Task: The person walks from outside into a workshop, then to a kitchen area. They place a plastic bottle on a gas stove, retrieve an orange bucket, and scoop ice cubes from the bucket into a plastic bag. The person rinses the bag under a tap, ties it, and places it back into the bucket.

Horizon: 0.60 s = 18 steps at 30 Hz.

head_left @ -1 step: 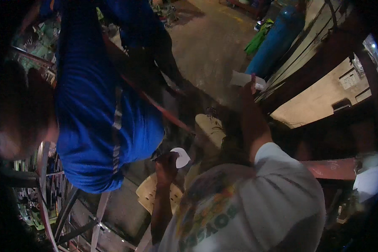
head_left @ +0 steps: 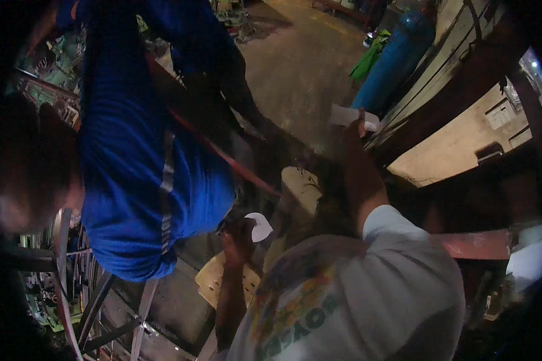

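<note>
My left hand (head_left: 238,239) is low in the middle of the view, its fingers closed round a small white paper-like piece (head_left: 261,227) with a curved edge. Most of those fingers are in shadow. Farther off to the right, my outstretched right hand (head_left: 356,127) grips a pale, flat paper-like piece (head_left: 343,115), which sticks out on both sides of the fingers. Beneath my left forearm is a yellow plastic surface with holes (head_left: 211,281), perhaps a seat. A person in a blue shirt (head_left: 141,174) bends close on my left, next to my left hand.
A red bar or hose (head_left: 223,157) slants between the other person and me. A blue gas cylinder (head_left: 397,57) with a green cloth (head_left: 368,60) lies past my right hand. Metal bars (head_left: 144,307) cross at lower left; a beige panel (head_left: 457,147) is on the right.
</note>
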Available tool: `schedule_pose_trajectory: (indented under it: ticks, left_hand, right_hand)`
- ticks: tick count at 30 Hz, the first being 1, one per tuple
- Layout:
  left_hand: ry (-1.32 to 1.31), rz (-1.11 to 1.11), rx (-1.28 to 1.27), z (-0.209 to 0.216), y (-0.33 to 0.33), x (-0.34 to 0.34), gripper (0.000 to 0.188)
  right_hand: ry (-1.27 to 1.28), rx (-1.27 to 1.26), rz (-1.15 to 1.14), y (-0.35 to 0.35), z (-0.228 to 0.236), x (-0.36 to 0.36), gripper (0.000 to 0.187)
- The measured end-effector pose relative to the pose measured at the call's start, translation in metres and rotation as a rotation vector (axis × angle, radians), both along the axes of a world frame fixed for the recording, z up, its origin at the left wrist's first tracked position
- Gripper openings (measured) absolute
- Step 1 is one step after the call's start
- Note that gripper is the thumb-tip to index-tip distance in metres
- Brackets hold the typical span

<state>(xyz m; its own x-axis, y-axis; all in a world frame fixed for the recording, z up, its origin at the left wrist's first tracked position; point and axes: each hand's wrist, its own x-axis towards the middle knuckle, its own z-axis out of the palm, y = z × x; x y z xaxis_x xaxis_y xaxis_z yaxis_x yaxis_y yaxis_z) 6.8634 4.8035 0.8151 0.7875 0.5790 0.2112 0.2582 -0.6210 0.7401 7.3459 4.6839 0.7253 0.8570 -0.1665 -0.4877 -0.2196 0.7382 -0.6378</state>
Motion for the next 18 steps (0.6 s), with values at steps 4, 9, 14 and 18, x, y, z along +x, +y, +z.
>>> schedule_pose_trajectory:
  ticks: [4,9,14,18]
  left_hand:
    - [-0.070,-0.031,-0.036,-0.019,0.029,0.059,0.012]
    - [0.007,-0.095,0.054,-0.007,0.060,0.148,0.014]
    - [0.369,-0.083,0.132,0.002,0.082,0.249,0.014]
    - [0.229,-0.181,0.265,-0.008,0.124,0.346,0.012]
  right_hand:
    - [-0.086,0.039,-0.017,0.016,-0.009,0.046,0.086]
    - [-0.113,0.018,-0.051,0.023,-0.082,0.142,0.079]
    - [-0.105,-0.030,-0.064,0.043,-0.171,0.249,0.074]
    - [0.078,-0.179,-0.104,0.076,-0.219,0.326,0.066]
